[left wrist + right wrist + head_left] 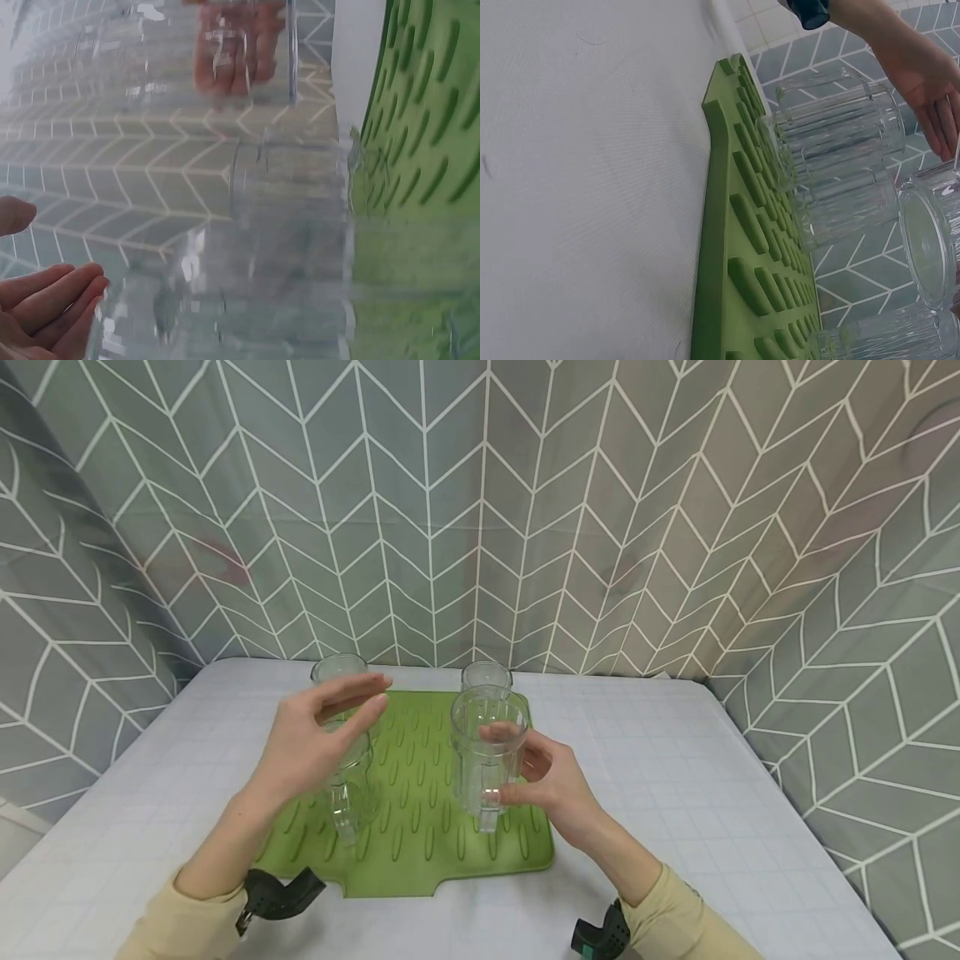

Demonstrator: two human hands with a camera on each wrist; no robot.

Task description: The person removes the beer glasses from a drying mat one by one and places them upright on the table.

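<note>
My right hand (pixel 551 785) holds a clear glass mug (pixel 480 781), thumb by its handle and fingers behind it. In the right wrist view this mug (pixel 930 240) is raised off the green drying mat (pixel 739 217). My left hand (pixel 311 735) hovers over the mat's left side, fingers extended and thumb apart, holding nothing. Below it stands a near-left mug (pixel 360 789), handle toward me. A far-left mug (pixel 337 665) is partly hidden behind that hand. Another clear mug (pixel 487 674) stands behind the held one. Blurred mugs fill the middle of the left wrist view.
The ridged green mat (pixel 405 860) lies on a white-covered table (pixel 675 793), a tab at its near edge. A patterned grey curtain (pixel 480 527) encloses the back and sides. Black camera mounts (pixel 281 893) sit at both wrists.
</note>
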